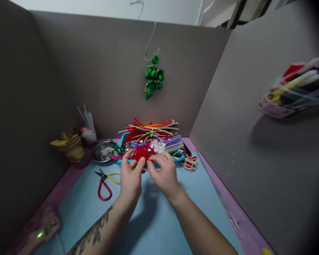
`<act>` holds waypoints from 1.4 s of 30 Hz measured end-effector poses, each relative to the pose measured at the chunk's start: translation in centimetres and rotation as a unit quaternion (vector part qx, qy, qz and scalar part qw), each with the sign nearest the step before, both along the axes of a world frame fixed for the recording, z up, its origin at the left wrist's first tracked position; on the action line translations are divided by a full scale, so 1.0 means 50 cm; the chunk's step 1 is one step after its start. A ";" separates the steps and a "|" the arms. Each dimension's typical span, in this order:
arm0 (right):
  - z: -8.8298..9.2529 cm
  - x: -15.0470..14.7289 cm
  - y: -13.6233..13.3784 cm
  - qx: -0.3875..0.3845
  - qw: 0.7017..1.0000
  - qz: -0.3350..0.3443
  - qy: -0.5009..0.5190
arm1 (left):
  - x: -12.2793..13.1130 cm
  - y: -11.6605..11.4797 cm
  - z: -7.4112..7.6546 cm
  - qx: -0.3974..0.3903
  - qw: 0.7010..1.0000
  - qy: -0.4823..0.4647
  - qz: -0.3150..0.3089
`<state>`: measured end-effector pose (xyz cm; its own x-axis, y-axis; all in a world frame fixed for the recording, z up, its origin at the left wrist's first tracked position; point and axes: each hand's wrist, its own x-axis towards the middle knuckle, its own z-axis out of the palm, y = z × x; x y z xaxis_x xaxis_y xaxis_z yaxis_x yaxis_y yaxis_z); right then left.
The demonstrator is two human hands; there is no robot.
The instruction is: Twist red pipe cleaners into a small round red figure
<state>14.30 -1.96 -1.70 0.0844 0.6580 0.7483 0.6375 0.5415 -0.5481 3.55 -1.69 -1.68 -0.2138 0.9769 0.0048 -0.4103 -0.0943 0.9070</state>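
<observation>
In the head view, the left hand (pixel 131 173) gripped a red fuzzy piece (pixel 140 152) between thumb and fingers, while the right hand (pixel 163 173) pinched its right edge; which strand sat in that pinch was too small to make out. The piece was held up over the near side of the blue tray (pixel 124 137), which was heaped with coloured stems.

The likeliest trouble, as I judged it, was a slip of the right fingertips, since their contact was so small; a hard tug could then have bent the piece out of shape. Red strands at its top might also have snagged on the stems behind. The scissors (pixel 104 177) lay with blades spread left of the left hand (the yellow handle ran almost to the wrist), so a sideways sweep of that arm could have knocked them.

No brand or lettering could be read anywhere. The blurred holder (pixel 278 108) on the right wall had a pinkish front, too smeared to show any print.
</observation>
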 end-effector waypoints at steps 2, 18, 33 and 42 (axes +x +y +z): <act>0.008 0.012 0.003 -0.015 0.999 0.013 0.032 | -0.001 0.001 0.001 0.002 1.000 0.017 -0.004; -0.002 0.043 0.044 -0.207 0.878 0.170 0.396 | 0.008 0.005 -0.012 -0.021 0.990 0.078 -0.112; -0.015 0.046 0.051 -0.180 0.906 0.176 0.340 | 0.001 0.003 0.004 -0.043 0.989 0.020 -0.138; -0.005 0.059 0.035 -0.035 0.992 0.087 0.086 | -0.012 0.007 0.017 -0.047 0.990 -0.007 -0.131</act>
<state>17.23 -0.22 -1.94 0.0866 0.7236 0.6848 0.4320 0.5921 -0.6803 2.97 -1.33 -0.86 0.0476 0.9947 -0.0906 -0.4212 0.1023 0.9012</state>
